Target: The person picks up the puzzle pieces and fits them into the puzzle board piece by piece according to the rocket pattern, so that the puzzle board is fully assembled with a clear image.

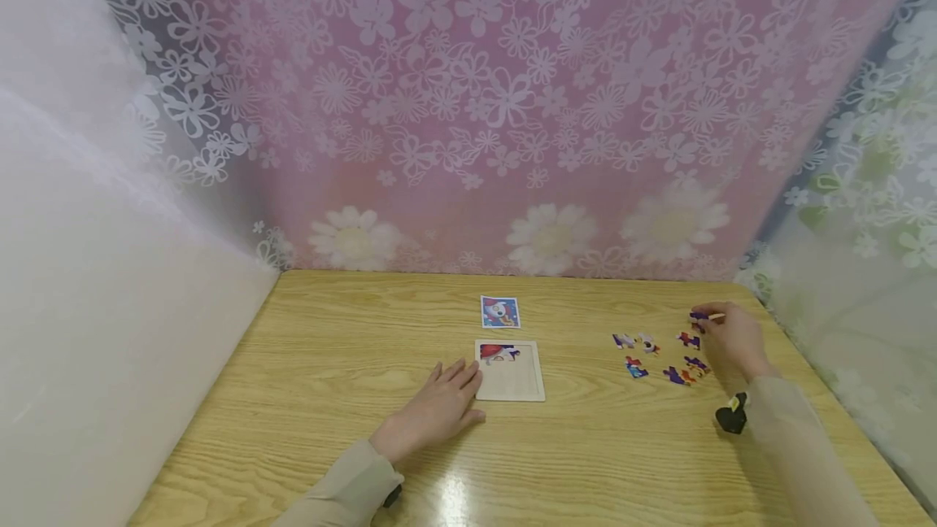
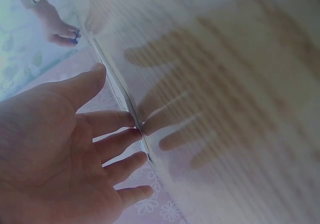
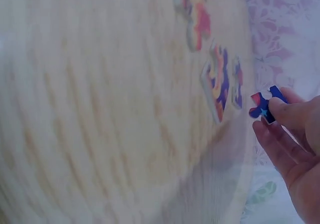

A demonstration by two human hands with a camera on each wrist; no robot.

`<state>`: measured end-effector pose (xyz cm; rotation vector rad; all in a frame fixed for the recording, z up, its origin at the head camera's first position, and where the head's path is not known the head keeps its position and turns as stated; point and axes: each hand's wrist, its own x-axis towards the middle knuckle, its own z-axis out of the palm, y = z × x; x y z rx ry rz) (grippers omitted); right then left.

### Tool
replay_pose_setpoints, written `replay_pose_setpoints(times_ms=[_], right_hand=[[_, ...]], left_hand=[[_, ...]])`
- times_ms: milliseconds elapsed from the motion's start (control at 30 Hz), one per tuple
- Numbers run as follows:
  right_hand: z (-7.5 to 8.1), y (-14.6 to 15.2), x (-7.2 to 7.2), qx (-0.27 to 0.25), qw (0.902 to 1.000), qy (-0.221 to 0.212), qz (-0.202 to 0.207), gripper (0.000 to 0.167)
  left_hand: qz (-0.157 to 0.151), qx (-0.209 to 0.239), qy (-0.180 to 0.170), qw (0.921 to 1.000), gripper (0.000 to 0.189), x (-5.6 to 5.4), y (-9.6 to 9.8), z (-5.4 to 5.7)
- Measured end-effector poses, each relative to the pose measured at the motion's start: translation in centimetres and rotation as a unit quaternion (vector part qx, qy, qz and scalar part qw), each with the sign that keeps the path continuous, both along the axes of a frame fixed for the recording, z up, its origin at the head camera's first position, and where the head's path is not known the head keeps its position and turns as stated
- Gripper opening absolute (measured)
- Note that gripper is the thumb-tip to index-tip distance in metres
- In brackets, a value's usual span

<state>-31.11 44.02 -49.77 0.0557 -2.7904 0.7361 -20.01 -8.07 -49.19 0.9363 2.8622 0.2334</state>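
My left hand (image 1: 439, 407) lies with fingers spread, its fingertips at the left edge of a white puzzle tray (image 1: 508, 385). In the left wrist view the straight fingers of that hand (image 2: 75, 144) touch the tray's edge. A few joined pieces (image 1: 501, 353) fill the tray's top left corner. At the right side of the table my right hand (image 1: 734, 338) pinches a puzzle piece (image 3: 265, 104) between thumb and fingers. The piece is dark blue with a red patch and a light star. Below and left of that hand lie several loose puzzle pieces (image 1: 635, 367).
A small picture card (image 1: 500, 312) with a white cartoon figure lies behind the tray. The wooden table (image 1: 351, 332) meets a pink floral curtain (image 1: 468, 104) at the back. A pale wall (image 1: 110, 267) stands on the left and floral cloth (image 1: 864, 226) on the right.
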Motion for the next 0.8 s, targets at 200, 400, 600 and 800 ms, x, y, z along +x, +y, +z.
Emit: replay_pose_setpoints(times_ms=[200, 400, 600, 800], right_hand=[[0.1, -0.2, 0.4, -0.025, 0.9993, 0.025, -0.009, 0.028], [0.2, -0.9, 0.4, -0.044, 0.9981, 0.042, -0.011, 0.027], [0.2, -1.8, 0.3, -0.062, 0.9975, 0.033, -0.015, 0.028], [0.3, -3.0, 0.5, -0.075, 0.9967, 0.030, -0.005, 0.029]], left_hand=[[0.001, -0.002, -0.001, 1.0000, 0.066, 0.0, 0.0, 0.0], [0.002, -0.002, -0.003, 1.0000, 0.066, -0.1, 0.0, -0.1], [0.002, -0.003, -0.003, 1.0000, 0.066, -0.1, 0.1, -0.1], [0.003, -0.001, -0.004, 1.0000, 0.066, 0.0, 0.1, -0.1]])
